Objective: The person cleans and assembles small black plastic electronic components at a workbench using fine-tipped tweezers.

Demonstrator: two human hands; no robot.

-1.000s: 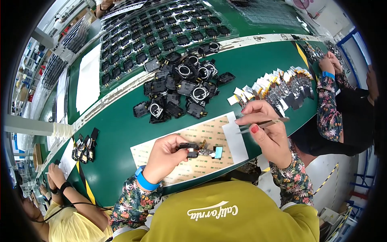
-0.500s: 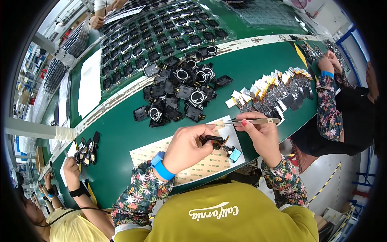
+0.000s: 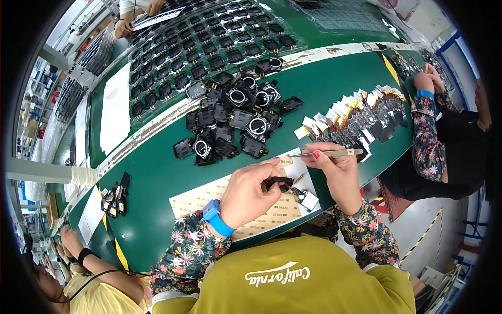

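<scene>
My left hand [image 3: 250,192] is closed on a small black plastic housing [image 3: 280,181], held above a cream adhesive-backed sheet [image 3: 261,220]. From the housing's right side hangs a little square display [image 3: 309,201] on a thin flex cable; its face looks white here. How the cable joins inside the housing is hidden by my fingers. My right hand [image 3: 340,175] grips metal tweezers [image 3: 345,152] between thumb and fingers. Their tips point left, just above the housing and apart from it.
Beyond my hands lies a heap of black housings [image 3: 230,120]. To its right are rows of flex-cable display parts [image 3: 361,118]. A clear tray of black parts [image 3: 209,47] stands farther back. Co-workers sit on both sides; small black parts [image 3: 116,199] lie at left.
My left hand and the housing have shifted slightly right. The hanging display has tilted, its face turning from blue to white. The left co-worker's hand has moved away from the small black parts.
</scene>
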